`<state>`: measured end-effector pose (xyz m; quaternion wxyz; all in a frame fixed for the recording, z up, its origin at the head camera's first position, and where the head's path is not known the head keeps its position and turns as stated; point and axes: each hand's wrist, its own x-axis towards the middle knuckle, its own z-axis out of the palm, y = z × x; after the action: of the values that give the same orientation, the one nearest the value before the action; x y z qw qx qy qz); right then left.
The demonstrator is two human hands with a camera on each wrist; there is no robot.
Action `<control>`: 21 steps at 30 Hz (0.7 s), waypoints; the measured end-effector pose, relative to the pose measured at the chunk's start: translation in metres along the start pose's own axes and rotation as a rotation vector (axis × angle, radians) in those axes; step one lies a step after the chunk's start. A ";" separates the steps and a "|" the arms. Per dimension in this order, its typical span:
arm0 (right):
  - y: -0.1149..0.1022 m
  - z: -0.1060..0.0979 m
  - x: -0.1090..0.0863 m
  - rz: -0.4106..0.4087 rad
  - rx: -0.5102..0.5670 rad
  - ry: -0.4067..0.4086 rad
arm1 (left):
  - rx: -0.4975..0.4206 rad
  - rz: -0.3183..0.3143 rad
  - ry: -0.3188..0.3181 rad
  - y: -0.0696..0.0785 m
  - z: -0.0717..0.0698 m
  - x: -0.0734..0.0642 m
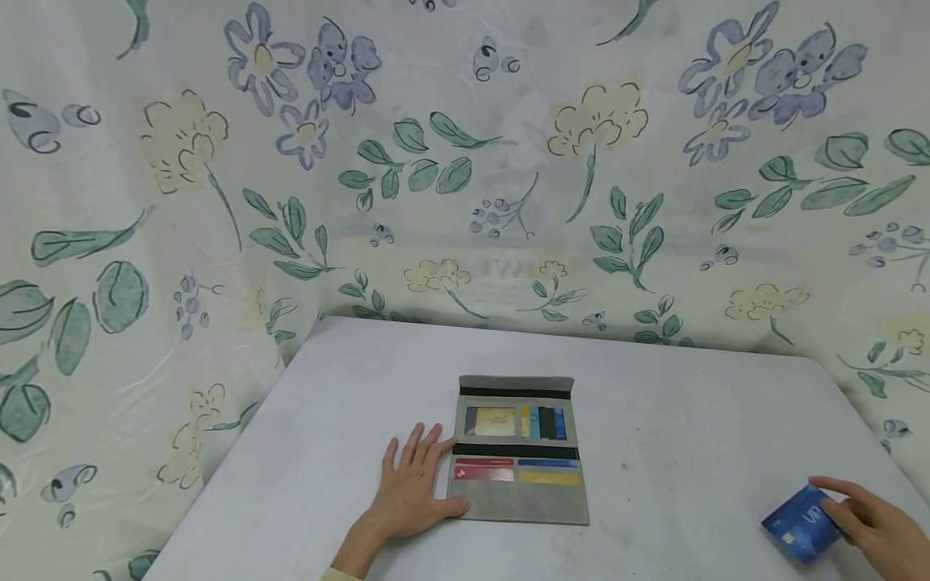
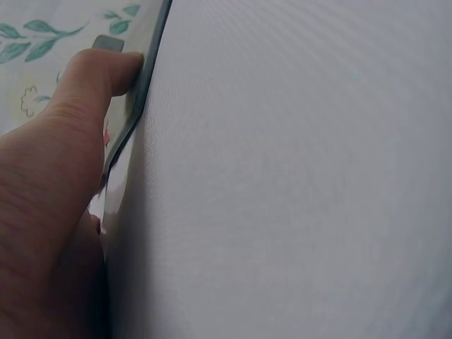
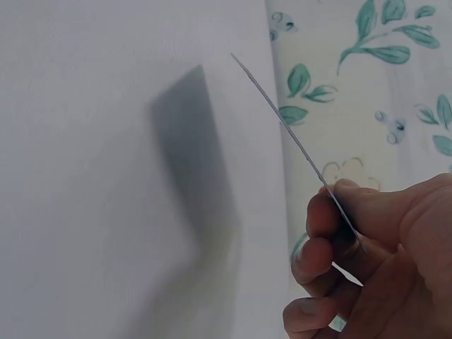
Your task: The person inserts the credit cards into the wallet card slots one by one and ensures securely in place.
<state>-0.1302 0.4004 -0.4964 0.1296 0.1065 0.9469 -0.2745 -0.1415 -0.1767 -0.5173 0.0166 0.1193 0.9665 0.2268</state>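
Observation:
A grey wallet lies unfolded on the table, its cards showing in slots and windows. At its left side my left hand rests with fingers spread, the thumb on the wallet's lower left edge. The left wrist view shows that thumb against the wallet's edge. Far to the right, my right hand pinches a blue card marked VIP by its right side. In the right wrist view the card appears edge-on between thumb and fingers, raised off the table, with its shadow below.
The white table reaches back to a floral curtain, which also hangs along its left side. Inside the wallet are a red card, a yellow card and several others.

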 end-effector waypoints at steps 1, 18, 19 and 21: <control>-0.003 0.000 0.001 -0.013 -0.006 0.000 | -0.001 0.001 -0.001 0.000 0.000 0.000; -0.065 0.021 0.018 -0.158 0.065 0.017 | -0.005 0.003 0.005 0.002 0.000 0.001; -0.068 0.023 0.020 -0.158 0.073 0.015 | -0.003 0.004 0.006 0.002 0.000 0.001; -0.074 0.026 0.021 -0.164 0.089 0.014 | 0.001 0.004 0.005 0.001 0.000 0.001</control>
<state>-0.1650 0.3277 -0.4872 0.0951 0.0362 0.9402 -0.3250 -0.1421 -0.1752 -0.5165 0.0135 0.1205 0.9664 0.2268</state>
